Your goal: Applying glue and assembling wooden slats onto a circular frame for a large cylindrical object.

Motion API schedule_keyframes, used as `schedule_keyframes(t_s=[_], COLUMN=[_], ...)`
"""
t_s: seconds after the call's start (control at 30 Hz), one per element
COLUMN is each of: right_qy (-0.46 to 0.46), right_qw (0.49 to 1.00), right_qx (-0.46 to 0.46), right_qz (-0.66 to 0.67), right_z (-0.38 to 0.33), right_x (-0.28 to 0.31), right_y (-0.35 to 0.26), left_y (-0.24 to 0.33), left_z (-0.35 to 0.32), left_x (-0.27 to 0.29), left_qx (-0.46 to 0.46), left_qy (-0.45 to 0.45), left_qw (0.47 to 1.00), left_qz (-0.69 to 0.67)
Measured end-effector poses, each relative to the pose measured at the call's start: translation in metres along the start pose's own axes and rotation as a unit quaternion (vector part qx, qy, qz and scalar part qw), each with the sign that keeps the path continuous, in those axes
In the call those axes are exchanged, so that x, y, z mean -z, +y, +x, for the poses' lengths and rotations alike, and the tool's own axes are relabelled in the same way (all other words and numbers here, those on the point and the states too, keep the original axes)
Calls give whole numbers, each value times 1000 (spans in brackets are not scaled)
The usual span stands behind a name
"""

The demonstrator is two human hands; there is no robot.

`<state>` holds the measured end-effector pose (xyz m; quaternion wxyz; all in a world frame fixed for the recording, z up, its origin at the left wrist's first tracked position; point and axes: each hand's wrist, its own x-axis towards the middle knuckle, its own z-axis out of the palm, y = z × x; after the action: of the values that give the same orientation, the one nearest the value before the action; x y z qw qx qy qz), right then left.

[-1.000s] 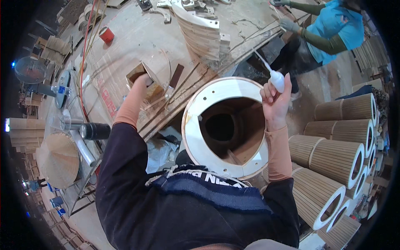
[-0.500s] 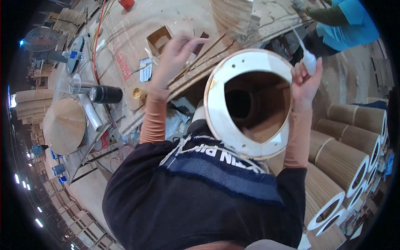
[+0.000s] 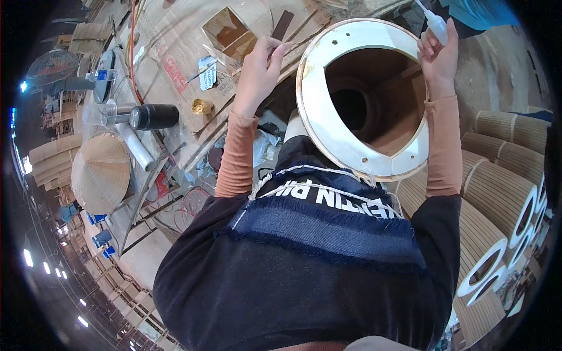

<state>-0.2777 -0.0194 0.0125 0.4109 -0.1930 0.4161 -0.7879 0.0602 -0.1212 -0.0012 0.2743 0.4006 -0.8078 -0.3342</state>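
My right hand point(image 3: 439, 58) is closed around a small white squeeze bottle point(image 3: 437, 29), its thin nozzle pointing up and away. That hand is just beyond the right edge of a hollow wooden drum-like cylinder. The cylinder's open end faces me with a flat white ring point(image 3: 321, 99) that has small holes in it; the inside is brown and dark. Left of the ring, my left hand point(image 3: 257, 73) is over the bench edge, fingers curled and thumb pressed in. A dark flat strip point(image 3: 283, 25) lies by its fingertips; whether they grip it or something small is hidden.
On the bench are an open wooden box point(image 3: 241, 45), a blue-white card point(image 3: 207, 73), a small yellowish cup point(image 3: 202, 106) and a black cylinder point(image 3: 153, 117). A conical hat point(image 3: 100, 172) is at left. Slatted cylinders point(image 3: 494, 169) are stacked at right; a person in blue point(image 3: 480, 13) is beyond.
The whole view has shifted, so the bench and the ring appear higher. My left hand has come down toward the dark strip, its fingers more curled. The bottle stays in my right hand.
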Motion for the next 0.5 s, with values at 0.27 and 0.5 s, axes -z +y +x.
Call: schedule_keyframes(t_s=[0.27, 0.5], right_qy=[-25, 7], right_qw=[999, 998], right_qx=[-12, 12], right_qz=[-46, -60], right_z=[0, -1], right_x=[-2, -3], right_y=[3, 5], left_y=[-17, -16], left_z=[-36, -34], left_x=[1, 24], left_qx=[25, 42], left_qy=[53, 57], left_qw=[975, 979], left_qz=[-213, -192])
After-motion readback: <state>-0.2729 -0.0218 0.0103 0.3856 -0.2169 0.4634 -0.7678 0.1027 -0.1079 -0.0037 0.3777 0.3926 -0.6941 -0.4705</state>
